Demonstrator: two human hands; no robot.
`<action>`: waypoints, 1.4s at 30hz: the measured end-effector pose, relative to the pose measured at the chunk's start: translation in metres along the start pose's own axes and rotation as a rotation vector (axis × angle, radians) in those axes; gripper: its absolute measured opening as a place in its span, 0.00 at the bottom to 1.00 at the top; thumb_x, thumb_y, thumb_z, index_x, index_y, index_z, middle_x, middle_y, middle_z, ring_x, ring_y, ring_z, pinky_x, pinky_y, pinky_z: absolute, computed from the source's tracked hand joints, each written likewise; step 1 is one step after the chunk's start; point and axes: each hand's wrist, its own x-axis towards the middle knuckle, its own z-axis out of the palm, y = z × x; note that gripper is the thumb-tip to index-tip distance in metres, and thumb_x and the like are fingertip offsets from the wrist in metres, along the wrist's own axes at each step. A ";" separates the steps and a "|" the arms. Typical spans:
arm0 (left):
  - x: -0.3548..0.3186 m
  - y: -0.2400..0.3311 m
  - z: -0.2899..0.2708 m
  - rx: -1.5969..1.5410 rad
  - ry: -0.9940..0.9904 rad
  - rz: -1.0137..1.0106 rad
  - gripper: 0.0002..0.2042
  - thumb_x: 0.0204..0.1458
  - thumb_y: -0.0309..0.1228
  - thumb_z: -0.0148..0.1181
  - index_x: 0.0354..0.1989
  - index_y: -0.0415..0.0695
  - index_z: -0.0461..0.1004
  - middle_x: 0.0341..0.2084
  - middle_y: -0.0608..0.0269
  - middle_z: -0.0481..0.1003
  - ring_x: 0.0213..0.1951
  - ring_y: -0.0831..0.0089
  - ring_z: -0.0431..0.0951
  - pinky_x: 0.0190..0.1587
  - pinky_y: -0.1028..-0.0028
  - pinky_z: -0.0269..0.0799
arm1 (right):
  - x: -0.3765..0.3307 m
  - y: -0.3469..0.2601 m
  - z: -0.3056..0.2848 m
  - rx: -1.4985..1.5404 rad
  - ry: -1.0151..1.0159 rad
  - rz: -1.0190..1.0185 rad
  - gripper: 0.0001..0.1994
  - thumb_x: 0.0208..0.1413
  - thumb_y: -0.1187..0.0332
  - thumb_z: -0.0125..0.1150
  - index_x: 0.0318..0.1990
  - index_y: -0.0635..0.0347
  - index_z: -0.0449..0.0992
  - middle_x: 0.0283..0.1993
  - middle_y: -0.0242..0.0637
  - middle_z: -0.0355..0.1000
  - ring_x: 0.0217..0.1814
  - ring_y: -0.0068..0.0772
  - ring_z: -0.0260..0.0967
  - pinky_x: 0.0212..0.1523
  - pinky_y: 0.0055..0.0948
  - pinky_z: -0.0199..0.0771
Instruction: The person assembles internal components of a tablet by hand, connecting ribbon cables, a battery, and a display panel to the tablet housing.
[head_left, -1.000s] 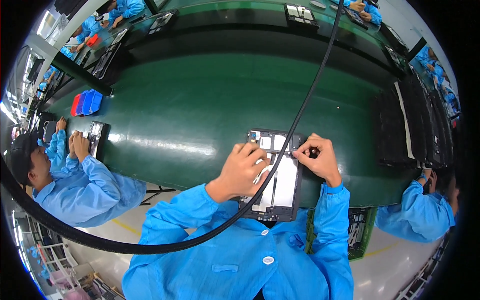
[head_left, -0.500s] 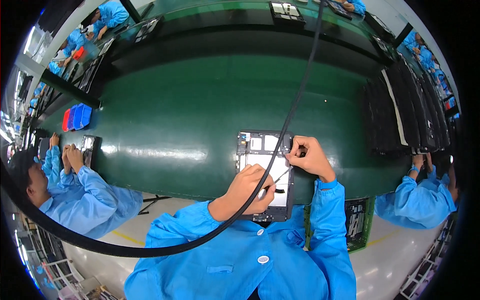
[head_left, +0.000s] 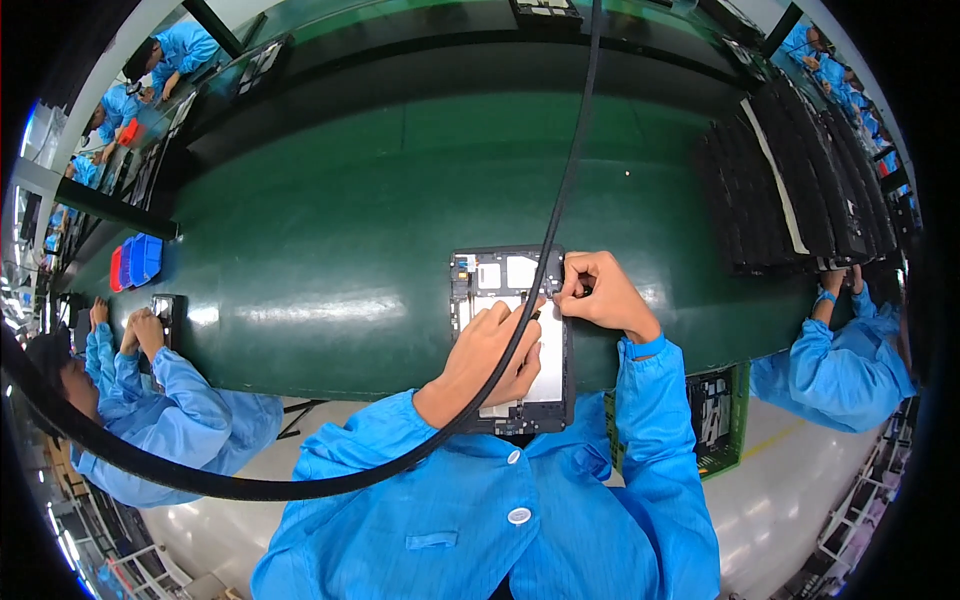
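An opened tablet lies flat on the green table right in front of me, its black frame, small boards and a white inner panel showing. My left hand rests on the white panel at the middle of the tablet, fingers curled and pressing down. My right hand sits at the tablet's upper right edge, fingers pinched together on something small that I cannot make out. Both sleeves are blue.
A thick black cable hangs across the view over the tablet. Stacked black trays stand at the right. Red and blue bins sit at the left. Co-workers in blue work at my left and right.
My left hand has slid from the tablet's upper left down onto its middle. My right hand stays at the upper right edge. My head view has shifted slightly.
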 end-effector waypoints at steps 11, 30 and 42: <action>0.007 -0.012 -0.001 -0.009 -0.085 0.068 0.09 0.49 0.24 0.67 0.37 0.37 0.75 0.59 0.44 0.78 0.41 0.51 0.79 0.44 0.55 0.79 | 0.001 -0.001 -0.001 0.034 -0.021 0.014 0.08 0.44 0.78 0.73 0.24 0.65 0.76 0.28 0.27 0.72 0.29 0.14 0.63 0.30 0.25 0.60; 0.008 -0.021 -0.010 -0.033 -0.088 0.164 0.08 0.53 0.27 0.66 0.39 0.39 0.75 0.57 0.45 0.78 0.42 0.52 0.80 0.47 0.56 0.77 | 0.003 -0.001 -0.002 0.009 -0.018 0.090 0.06 0.58 0.76 0.73 0.31 0.63 0.80 0.25 0.21 0.69 0.29 0.11 0.62 0.33 0.23 0.64; 0.006 -0.025 0.000 -0.011 0.000 0.137 0.12 0.50 0.20 0.63 0.45 0.38 0.78 0.57 0.49 0.80 0.39 0.55 0.79 0.41 0.57 0.79 | 0.009 -0.006 0.012 -0.079 0.110 -0.017 0.11 0.58 0.65 0.81 0.36 0.63 0.85 0.18 0.18 0.52 0.24 0.13 0.46 0.27 0.29 0.45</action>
